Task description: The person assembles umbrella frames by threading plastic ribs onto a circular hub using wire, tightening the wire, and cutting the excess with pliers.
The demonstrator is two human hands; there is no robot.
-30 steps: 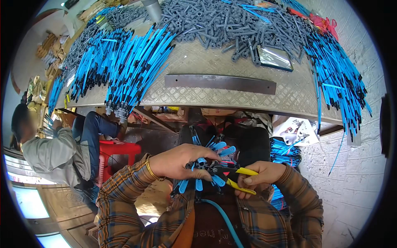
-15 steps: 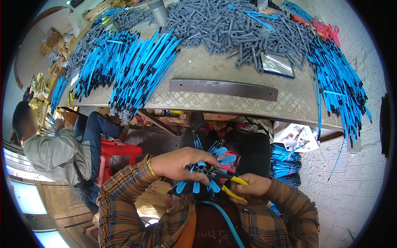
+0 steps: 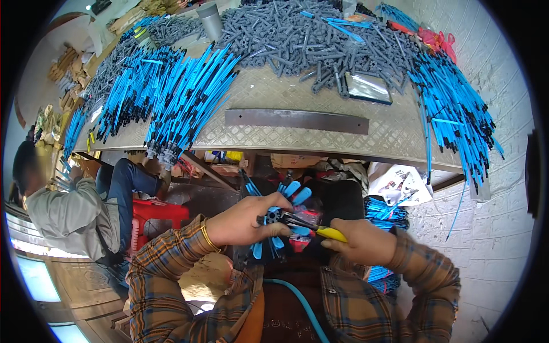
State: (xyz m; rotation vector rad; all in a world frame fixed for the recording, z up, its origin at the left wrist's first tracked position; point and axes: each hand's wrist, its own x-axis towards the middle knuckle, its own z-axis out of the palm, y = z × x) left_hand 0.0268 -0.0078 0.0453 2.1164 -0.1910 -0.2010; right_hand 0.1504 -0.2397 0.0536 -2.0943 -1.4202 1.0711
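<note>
My left hand (image 3: 240,221) is closed around a dark hub-like piece (image 3: 273,216) from which several flat blue strips (image 3: 300,195) stick out, in front of my chest. My right hand (image 3: 363,243) grips pliers (image 3: 331,233) with yellow handles, the handles close together. The dark jaws reach left to the hub beside my left fingertips. Whether they pinch any part of it is too small to tell. Below the hub, more blue strip ends (image 3: 257,250) hang between my hands.
The table (image 3: 257,94) holds a heap of grey plastic tubes (image 3: 274,40), a metal bar (image 3: 297,120), a flat shiny-topped case (image 3: 368,87) and blue stick bundles (image 3: 194,97) on both sides. Tied blue bundles (image 3: 386,214) stack at lower right. Another person (image 3: 74,211) sits at left near a red stool (image 3: 160,214).
My right hand has moved right and slightly up, and the spread plier handles have come together. The hub in my left hand has shifted slightly up and left. The view has shifted a little.
</note>
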